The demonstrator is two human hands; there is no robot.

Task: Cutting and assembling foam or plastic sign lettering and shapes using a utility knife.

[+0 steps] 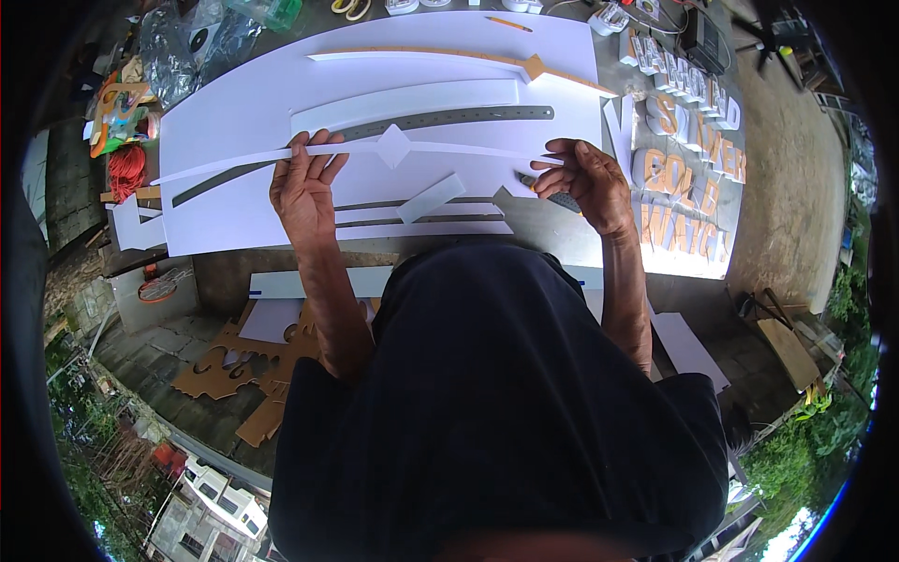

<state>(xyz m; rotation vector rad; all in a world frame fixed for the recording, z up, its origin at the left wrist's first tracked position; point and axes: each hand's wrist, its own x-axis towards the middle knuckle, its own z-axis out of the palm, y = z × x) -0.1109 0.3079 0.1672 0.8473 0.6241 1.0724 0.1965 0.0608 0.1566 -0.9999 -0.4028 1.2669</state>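
Note:
A long, thin white strip with a diamond shape [394, 146] in its middle spans the space between my hands, above the white sheet [229, 103]. My left hand [306, 183] pinches the strip left of the diamond. My right hand [595, 183] has curled fingers around its right end. A dark metal ruler [468, 122] lies behind the strip, beside a flat white piece [403, 101]. Farther back rests a similar strip with a tan face and a tan diamond [534, 68]. Closer to me, a short pale block [432, 198] lies across narrow strips. A dark-bladed tool [565, 200] is partly hidden below my right hand.
Rows of tan-and-white cut-out letters [670, 169] stand on the table's right side. Red cord [127, 172] and clear plastic bags [173, 56] sit at the left. A pencil [508, 23] lies at the back. Tan cut board scraps [229, 361] are below the table's near edge.

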